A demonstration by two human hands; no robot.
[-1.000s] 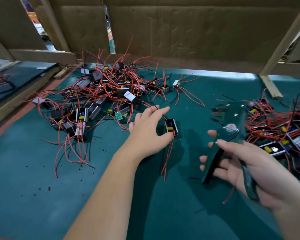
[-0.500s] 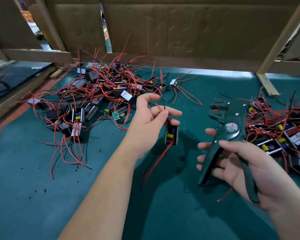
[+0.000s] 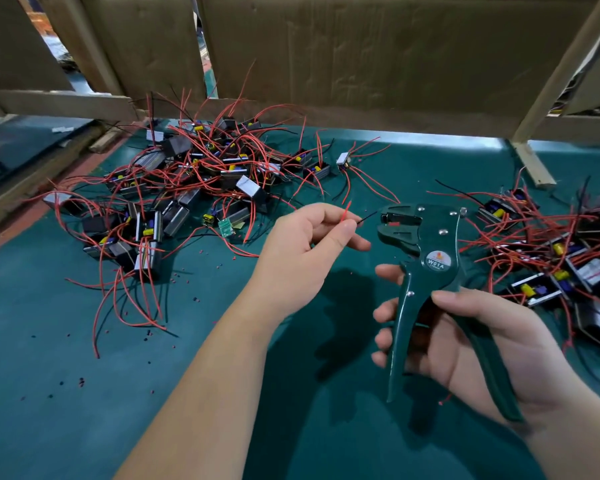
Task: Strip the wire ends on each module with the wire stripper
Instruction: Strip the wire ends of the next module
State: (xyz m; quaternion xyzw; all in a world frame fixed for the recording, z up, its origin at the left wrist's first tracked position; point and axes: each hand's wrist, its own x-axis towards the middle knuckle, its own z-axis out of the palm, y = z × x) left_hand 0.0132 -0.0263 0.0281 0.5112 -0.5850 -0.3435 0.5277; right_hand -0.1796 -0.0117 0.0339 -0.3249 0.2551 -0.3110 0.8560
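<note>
Wire ends, one red and one black, stick out from between the thumb and forefinger of my left hand. It pinches them just left of the frame's centre, lifted off the worktop. The black tip points right, toward the head of the wire stripper, near it but not touching. The module these wires belong to is probably tucked behind my palm; I cannot see it.

My right hand, at lower right, grips the green stripper upright, with the fingers curled round the front handle and the thumb across the back one. The two handles stand spread apart, and the jaws face left with a small gap between them.

A tangled pile of modules with red leads lies on the worktop at upper left, and a second pile lies at the right edge. Small dark and red snippets of insulation dot the worktop at lower left. Brown cardboard stands along the back.
</note>
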